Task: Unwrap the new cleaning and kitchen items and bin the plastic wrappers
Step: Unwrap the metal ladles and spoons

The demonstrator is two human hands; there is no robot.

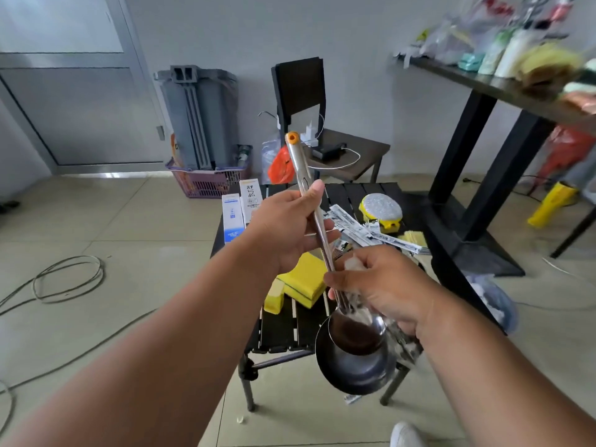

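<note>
A long steel ladle (351, 353) with an orange-tipped handle is held upright over the low black slatted table (277, 330). My left hand (290, 227) grips the upper handle. My right hand (383, 285) grips the lower handle just above the bowl, with a clear plastic wrapper (400, 343) bunched under its fingers and trailing beside the bowl. On the table lie yellow sponges (303, 282), a round scrubber on a yellow base (382, 209), several printed wrapped packets (364, 229) and two white boxes (240, 209).
A dark chair (322, 124) with a charger and cable stands behind the table. A grey bin in a purple basket (203, 137) sits by the wall. The tall black table (503, 88) at right carries bagged goods. Cables (64, 279) loop on the tiled floor. A clear bag (493, 298) lies at right.
</note>
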